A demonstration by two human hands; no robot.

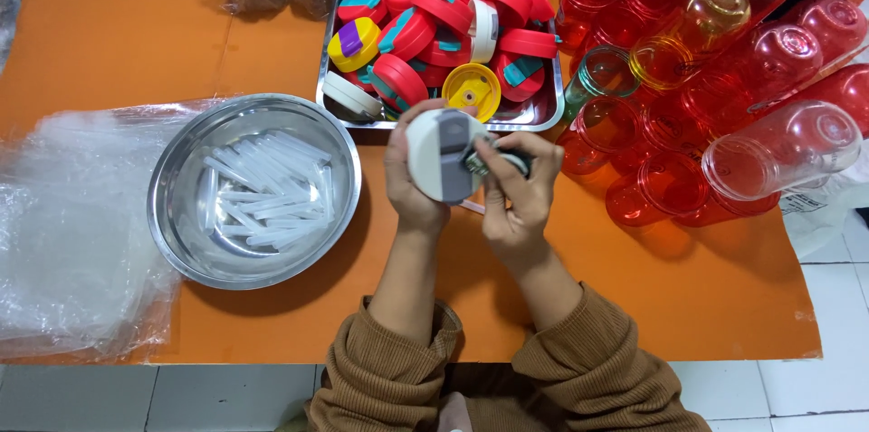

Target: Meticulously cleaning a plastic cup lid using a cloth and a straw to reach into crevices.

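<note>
At the centre of the frame, a person in a brown knitted sweater holds a white bottle lid (441,155) with a grey flip piece over an orange table (109,43). The left hand (409,183) is wrapped around the lid's left rim, thumb and fingers closed on it, so the lid sits tilted on edge against the palm. The right hand (516,192) is pinched together at the lid's right side, its fingertips (484,158) on a small dark part there; what exactly that part is cannot be made out.

The lid rests wholly in the left hand's clasp, clear of the table, just below the steel tray (548,110) of red, yellow and white lids in the upper middle. A steel bowl (172,206) of clear plastic straws (262,187) lies to the left of centre, a pile of clear plastic bags (63,233) at the far left, and a heap of red and clear bottles (724,79) fills the upper right.

The hold looks secure but one-sided: pressure from the right fingertips could, in my judgement, twist the lid out of the left hand and send it down onto the table. The small part under the pinch seems the likelier loss, since it could spring free and vanish among the lids in the tray close by. The bottles, stacked loosely on their sides, might roll if an elbow nudged them.
</note>
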